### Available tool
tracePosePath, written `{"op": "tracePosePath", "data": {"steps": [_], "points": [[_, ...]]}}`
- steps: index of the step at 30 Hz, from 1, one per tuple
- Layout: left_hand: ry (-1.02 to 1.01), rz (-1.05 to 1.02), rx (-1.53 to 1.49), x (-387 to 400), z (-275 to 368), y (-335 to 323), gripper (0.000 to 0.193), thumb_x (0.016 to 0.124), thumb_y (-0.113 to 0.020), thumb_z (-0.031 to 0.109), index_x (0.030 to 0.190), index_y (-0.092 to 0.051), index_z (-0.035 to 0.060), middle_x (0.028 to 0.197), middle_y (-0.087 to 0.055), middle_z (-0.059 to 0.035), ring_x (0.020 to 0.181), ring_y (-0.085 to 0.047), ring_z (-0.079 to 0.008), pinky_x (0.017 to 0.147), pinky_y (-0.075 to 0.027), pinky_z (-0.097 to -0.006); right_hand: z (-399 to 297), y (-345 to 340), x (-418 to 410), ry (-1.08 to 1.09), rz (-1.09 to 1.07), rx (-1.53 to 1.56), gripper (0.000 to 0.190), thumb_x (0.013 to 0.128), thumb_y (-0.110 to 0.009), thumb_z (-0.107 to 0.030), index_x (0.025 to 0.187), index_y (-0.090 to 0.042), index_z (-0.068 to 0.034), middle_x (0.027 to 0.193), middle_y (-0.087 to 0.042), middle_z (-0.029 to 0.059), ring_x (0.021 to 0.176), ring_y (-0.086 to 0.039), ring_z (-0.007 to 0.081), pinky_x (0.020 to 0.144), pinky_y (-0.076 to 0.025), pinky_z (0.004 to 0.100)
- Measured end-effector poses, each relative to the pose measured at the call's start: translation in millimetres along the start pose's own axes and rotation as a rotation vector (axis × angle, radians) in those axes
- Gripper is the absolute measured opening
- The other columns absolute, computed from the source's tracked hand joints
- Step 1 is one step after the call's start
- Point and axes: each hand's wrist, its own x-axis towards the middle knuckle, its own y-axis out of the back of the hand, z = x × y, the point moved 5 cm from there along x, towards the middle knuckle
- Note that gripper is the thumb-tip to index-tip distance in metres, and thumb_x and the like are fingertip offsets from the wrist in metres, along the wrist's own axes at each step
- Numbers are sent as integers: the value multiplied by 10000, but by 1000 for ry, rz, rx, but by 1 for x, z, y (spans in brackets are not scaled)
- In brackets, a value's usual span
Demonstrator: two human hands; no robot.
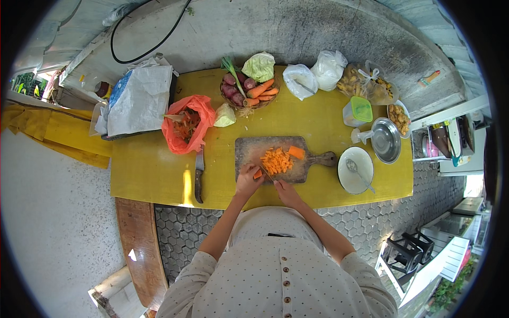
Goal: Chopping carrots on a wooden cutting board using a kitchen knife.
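Note:
On a worn wooden cutting board [248, 149] lies a heap of small cut carrot pieces [277, 159]. My left hand [249, 179] grips a short carrot chunk [257, 174] at the board's lower left. A knife [266, 171] is in my right hand [285, 190], its blade slanting up beside that chunk. My fingers cover most of the knife's handle. A larger carrot piece [296, 152] rests at the heap's upper right, near the board's handle [324, 158].
A second knife [199, 177] lies left of the board, below a red plastic bag [169, 137] of peelings. Behind stands a basket [265, 105] of carrots and purple-skinned roots, with cabbage [259, 66]. To the right are a white bowl [350, 181] holding a spoon and a metal bowl [385, 141].

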Motion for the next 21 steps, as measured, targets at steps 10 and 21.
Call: {"op": "tracePosePath", "data": {"steps": [10,21], "points": [[28,-29,57,-4,-1,7,173,723,-670,113,888,-645,65,768,-532,-105,741,-541,-273,647,-458,-366,-5,-19,-4,-168,-60,35,399,933,-350,-340,941,-501,29,891,-548,304,873,-513,476,737,-394,503],[-61,-64,60,2,-1,5,148,758,-650,125,881,-648,43,742,-496,-88,756,-522,-261,642,-462,-365,7,-29,-13,102,148,-191,300,959,-327,-246,912,-481,8,786,-555,206,698,-544,404,614,-427,439]]}}
